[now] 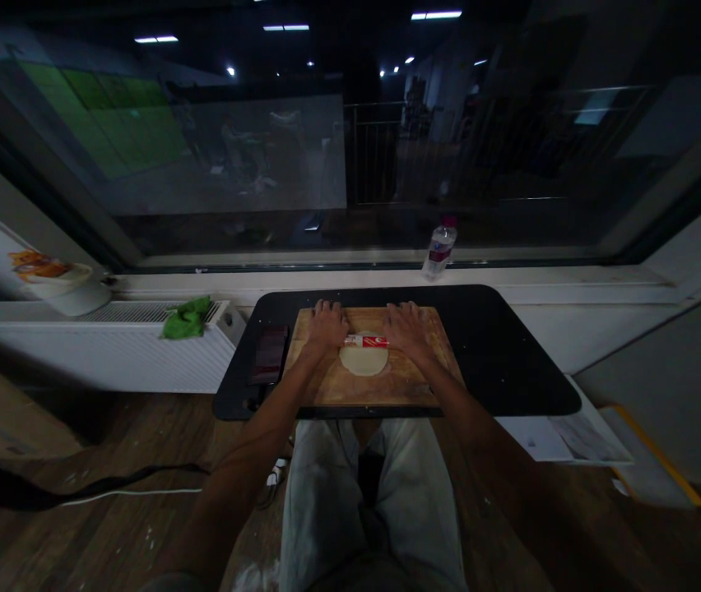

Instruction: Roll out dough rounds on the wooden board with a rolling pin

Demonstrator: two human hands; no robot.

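A round flat piece of pale dough (364, 360) lies on a wooden board (331, 382) set on a black table (499, 353). Across the dough's far edge lies a red and white cylinder (366, 340) used as a roller. My left hand (327, 323) rests palm down on its left end, fingers stretched forward. My right hand (406, 323) lies flat on its right end in the same way. Both hands press on the cylinder and do not wrap it.
A dark flat object (270, 353) lies on the table left of the board. A plastic water bottle (439, 250) stands on the window sill behind. A green cloth (188, 318) sits on the white radiator (109, 345) at left, beside a white bowl (67, 289).
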